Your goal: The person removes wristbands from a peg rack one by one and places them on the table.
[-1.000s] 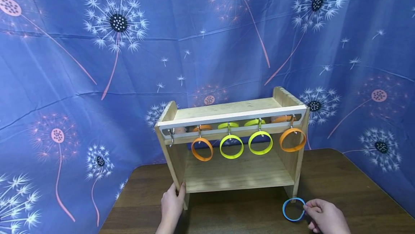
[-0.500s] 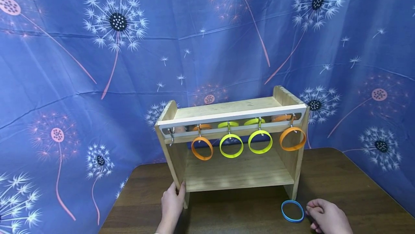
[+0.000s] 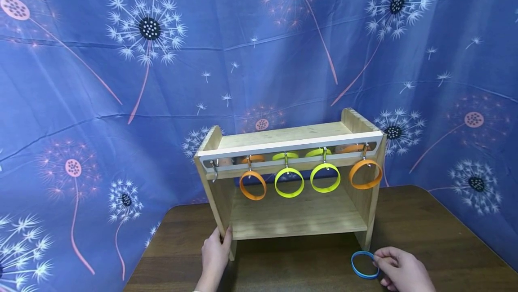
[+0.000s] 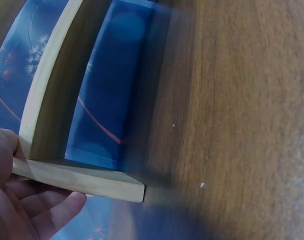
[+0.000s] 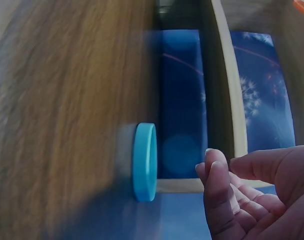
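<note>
In the head view, my left hand [image 3: 214, 254] grips the left side panel of a small wooden shelf [image 3: 299, 218]. The left wrist view shows the thumb on one face of this panel [image 4: 82, 181] and the fingers curled round the other. A blue ring band [image 3: 366, 277] lies on the table by the shelf's right leg. My right hand [image 3: 400, 269] hovers beside it, overlapping its edge in the head view. From the right wrist, the band [image 5: 144, 162] appears apart from the fingertips [image 5: 219, 167], which are loosely curled with nothing between them.
A metal rail [image 3: 291, 143] with hooks runs along the shelf front. Two orange rings [image 3: 252, 198] and two yellow-green rings [image 3: 289, 196] hang from it; the leftmost hook [image 3: 214, 171] is bare. A blue dandelion-print cloth [image 3: 162, 81] hangs behind the brown table [image 3: 425, 220].
My right hand let go of the blue band, drew slightly right, then came back left to its edge. The band now lies on the table. My left hand has stayed in place.
</note>
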A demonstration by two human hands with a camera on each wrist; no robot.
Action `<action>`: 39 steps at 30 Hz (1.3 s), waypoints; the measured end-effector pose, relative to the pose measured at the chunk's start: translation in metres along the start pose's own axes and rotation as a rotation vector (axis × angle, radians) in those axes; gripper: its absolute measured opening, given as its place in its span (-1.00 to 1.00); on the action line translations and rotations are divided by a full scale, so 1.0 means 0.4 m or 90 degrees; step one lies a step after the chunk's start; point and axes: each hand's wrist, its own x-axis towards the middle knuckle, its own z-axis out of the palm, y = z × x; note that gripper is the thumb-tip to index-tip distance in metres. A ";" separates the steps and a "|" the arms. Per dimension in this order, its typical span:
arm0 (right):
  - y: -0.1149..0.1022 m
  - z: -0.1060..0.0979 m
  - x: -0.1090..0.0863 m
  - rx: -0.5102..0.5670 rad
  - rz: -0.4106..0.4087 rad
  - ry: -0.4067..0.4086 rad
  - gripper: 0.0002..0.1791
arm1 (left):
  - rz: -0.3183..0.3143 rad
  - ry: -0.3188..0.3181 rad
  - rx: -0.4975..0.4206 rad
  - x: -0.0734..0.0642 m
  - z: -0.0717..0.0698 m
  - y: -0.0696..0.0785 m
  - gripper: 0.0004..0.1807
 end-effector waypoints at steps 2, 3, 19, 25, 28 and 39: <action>-0.012 0.003 -0.005 0.003 -0.001 0.004 -0.80 | 0.002 0.004 0.002 0.000 0.001 -0.001 -0.72; -0.017 0.004 -0.007 0.001 -0.005 0.005 -0.79 | 0.002 0.005 0.002 0.000 0.002 -0.002 -0.72; -0.080 0.022 -0.033 0.025 -0.068 0.034 -0.75 | 0.002 0.007 -0.001 -0.001 0.006 -0.005 -0.69; -0.113 0.025 -0.042 0.040 -0.048 0.028 -0.73 | 0.003 0.005 0.000 -0.001 0.005 -0.004 -0.69; -0.128 0.028 -0.045 0.055 -0.034 0.023 -0.71 | 0.001 0.005 -0.003 -0.001 0.004 -0.003 -0.69; -0.168 0.054 -0.062 0.100 -0.090 0.060 -0.79 | -0.005 0.008 -0.005 -0.002 0.003 -0.006 -0.70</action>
